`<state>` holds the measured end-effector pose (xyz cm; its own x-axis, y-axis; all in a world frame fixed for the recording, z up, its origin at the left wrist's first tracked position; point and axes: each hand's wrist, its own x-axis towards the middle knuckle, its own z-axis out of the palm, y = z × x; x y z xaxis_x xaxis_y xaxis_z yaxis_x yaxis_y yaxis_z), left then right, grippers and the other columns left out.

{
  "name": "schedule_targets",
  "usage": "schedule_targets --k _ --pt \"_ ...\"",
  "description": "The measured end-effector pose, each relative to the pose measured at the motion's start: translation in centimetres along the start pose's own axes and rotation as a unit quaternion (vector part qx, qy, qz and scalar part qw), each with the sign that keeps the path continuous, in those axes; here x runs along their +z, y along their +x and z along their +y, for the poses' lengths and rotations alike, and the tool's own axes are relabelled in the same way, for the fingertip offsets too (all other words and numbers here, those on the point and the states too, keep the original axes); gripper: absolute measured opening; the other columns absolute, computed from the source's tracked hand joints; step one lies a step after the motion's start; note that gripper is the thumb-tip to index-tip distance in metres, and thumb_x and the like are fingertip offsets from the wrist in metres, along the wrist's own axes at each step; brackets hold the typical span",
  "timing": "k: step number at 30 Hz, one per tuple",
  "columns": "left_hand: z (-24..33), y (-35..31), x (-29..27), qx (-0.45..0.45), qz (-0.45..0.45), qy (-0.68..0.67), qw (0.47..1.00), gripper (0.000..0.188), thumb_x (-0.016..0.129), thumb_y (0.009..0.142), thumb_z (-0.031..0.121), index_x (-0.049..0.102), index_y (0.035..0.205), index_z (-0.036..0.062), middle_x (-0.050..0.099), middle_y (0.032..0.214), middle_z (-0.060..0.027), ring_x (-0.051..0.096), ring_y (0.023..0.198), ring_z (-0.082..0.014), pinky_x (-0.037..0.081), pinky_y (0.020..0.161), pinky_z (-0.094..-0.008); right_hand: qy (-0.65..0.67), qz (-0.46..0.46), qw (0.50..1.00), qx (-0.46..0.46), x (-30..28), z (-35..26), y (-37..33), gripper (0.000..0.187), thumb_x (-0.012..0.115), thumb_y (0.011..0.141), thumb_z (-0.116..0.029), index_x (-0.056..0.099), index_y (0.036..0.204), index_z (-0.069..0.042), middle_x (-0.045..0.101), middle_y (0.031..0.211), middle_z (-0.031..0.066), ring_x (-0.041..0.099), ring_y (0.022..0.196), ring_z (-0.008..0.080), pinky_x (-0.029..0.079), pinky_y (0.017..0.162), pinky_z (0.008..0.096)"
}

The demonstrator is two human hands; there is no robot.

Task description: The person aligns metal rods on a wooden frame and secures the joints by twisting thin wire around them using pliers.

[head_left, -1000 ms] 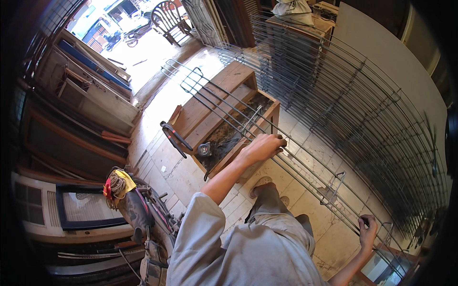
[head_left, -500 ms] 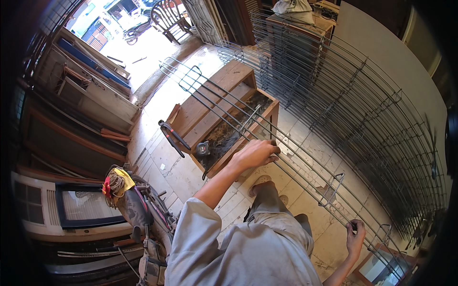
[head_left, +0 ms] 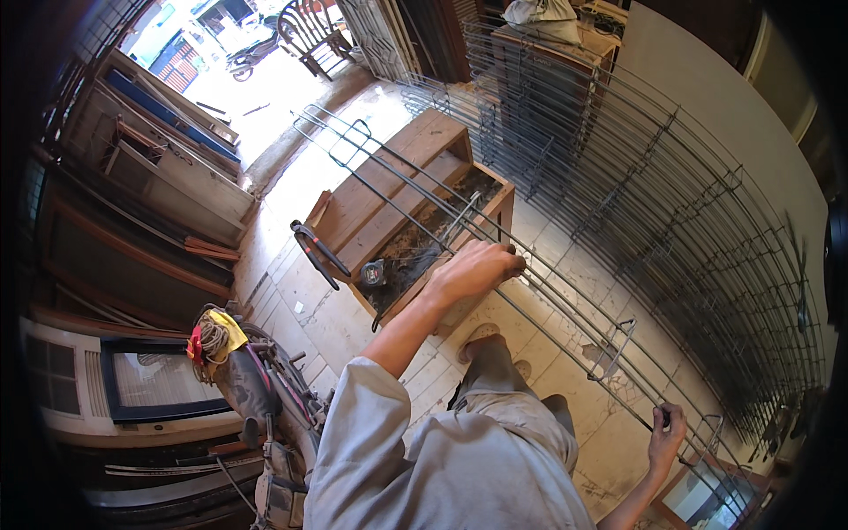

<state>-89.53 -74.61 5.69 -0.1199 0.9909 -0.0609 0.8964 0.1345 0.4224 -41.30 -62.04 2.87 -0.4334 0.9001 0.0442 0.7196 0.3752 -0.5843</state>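
Note:
A long rebar cage of thin steel rods with rectangular wire ties runs slantwise in front of me, from upper left to lower right. My left hand reaches over it near the middle, fingers curled round a rod. Farther down at the lower right, my right hand is closed on a rod between thumb and fingers. A rectangular tie stands between the two hands. Beneath the cage lies a wooden box, with pincers with dark handles and a tape measure on its left side.
Many finished-looking rebar cages are stacked along the right wall. A parked bicycle or motorbike with rope and a yellow cloth stands at lower left. Door and window frames lean at the left. A chair is by the bright doorway.
My left hand has shifted slightly up and to the right, and a rod by it has moved closer to the far rod. My right hand has moved a little right.

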Motion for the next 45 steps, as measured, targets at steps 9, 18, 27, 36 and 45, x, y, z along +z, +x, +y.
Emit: schedule_targets --k 9,18,27,36,45 --pt "0.1 2.0 0.2 0.004 0.021 0.026 0.999 0.022 0.063 0.087 0.018 0.069 0.106 0.0092 0.068 0.095 -0.0106 0.066 0.084 -0.0341 0.052 0.071 -0.0431 -0.119 0.098 0.981 -0.122 0.9 0.3 1.7 0.012 0.071 0.08 -0.004 0.063 0.089 -0.002 0.058 0.087 0.009 0.057 0.086 0.0285 0.043 0.081 0.041" --pt "0.7 4.0 4.7 -0.028 0.159 0.013 0.987 0.034 0.07 0.083 0.023 0.066 0.115 0.0107 0.068 0.105 -0.0187 0.065 0.097 -0.0368 0.052 0.082 -0.0427 -0.209 0.247 0.944 -0.067 2.9 4.3 2.8 0.029 0.082 0.07 -0.02 0.061 0.086 -0.008 0.062 0.087 0.0112 0.059 0.092 0.0331 0.043 0.088 0.0463" --pt "-1.2 5.5 5.4 0.062 0.17 -0.032 0.983 0.023 0.068 0.085 0.013 0.067 0.101 -0.0034 0.065 0.099 -0.022 0.062 0.089 -0.0411 0.048 0.079 -0.0444 -0.182 0.084 0.98 0.002 -1.2 6.8 2.3 0.04 0.073 0.08 -0.043 0.065 0.089 -0.006 0.064 0.091 0.0108 0.061 0.095 0.0313 0.045 0.09 0.0439" --pt "-1.3 4.9 4.9 0.056 0.148 -0.081 0.984 0.012 0.065 0.087 0.005 0.063 0.095 -0.0024 0.06 0.09 -0.0163 0.058 0.078 -0.0327 0.045 0.071 -0.0407 -0.109 0.094 0.98 0.141 -5.0 7.4 0.7 0.058 0.079 0.07 -0.056 0.065 0.085 -0.002 0.062 0.094 0.0135 0.059 0.098 0.0318 0.048 0.086 0.0426" --pt "-3.6 4.1 5.1 0.087 0.201 -0.08 0.972 0.014 0.066 0.085 0.004 0.063 0.096 -0.0031 0.062 0.089 -0.0168 0.059 0.082 -0.0335 0.046 0.074 -0.0431 -0.139 0.094 0.982 0.092 -4.9 6.4 0.5 0.053 0.077 0.074 -0.052 0.062 0.083 -0.001 0.061 0.094 0.0151 0.059 0.094 0.0334 0.048 0.083 0.0433"
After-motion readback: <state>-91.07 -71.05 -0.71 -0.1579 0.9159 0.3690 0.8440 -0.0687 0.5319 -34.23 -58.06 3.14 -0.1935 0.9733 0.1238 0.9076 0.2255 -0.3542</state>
